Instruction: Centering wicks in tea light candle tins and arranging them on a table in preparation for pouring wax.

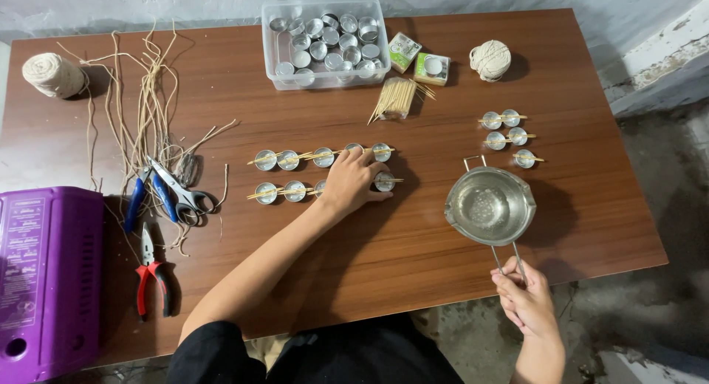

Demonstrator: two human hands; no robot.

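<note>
Head view: pot (490, 205) beyond right grip (526, 299).

This looks like a small home craft workshop: a worn wooden table (443, 258) stands on a rough concrete floor (665, 310). On it lie pliers (151, 269), cut cord lengths (140, 111) (beside twine balls (490, 59)) and tealight cups (325, 40).

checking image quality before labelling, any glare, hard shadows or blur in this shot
Head view: sharp overall, lit softly; the left hand and arm cast a shadow on the table, the metal pot held by the right hand shows mild glare, and table edges bow slightly.
</note>
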